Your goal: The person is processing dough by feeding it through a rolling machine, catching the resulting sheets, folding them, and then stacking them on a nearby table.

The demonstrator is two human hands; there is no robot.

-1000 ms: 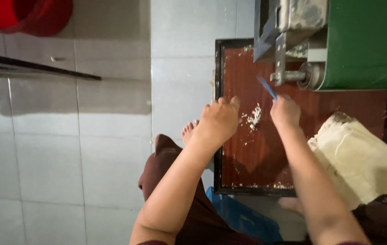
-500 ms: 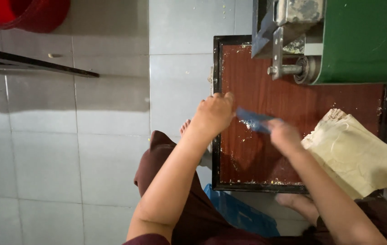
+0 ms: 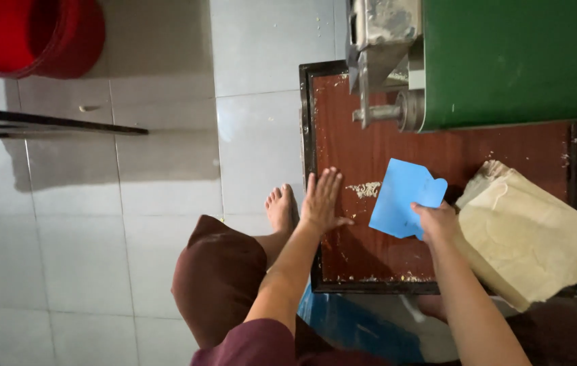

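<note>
My left hand (image 3: 322, 200) lies flat with fingers spread on the left edge of a dark-framed brown board (image 3: 383, 251) on the floor. My right hand (image 3: 435, 218) grips a light blue plastic scraper (image 3: 402, 196), its face tilted toward me above the board. A small heap of pale dough crumbs (image 3: 364, 190) lies on the board between my hands. A folded sheet of beige dough (image 3: 536, 234) rests on the board's right side, next to my right hand.
A green machine with a metal roller and crank shaft (image 3: 505, 61) stands over the board's far end. A red bucket (image 3: 28, 34) sits at top left, a dark rod (image 3: 51, 122) below it. My bare foot (image 3: 280, 210) and knee (image 3: 221, 271) are left of the board.
My right hand has pulled the scraper back toward me and turned its face up. My left hand has flattened on the board's edge. Crumbs now lie gathered in a small heap.
</note>
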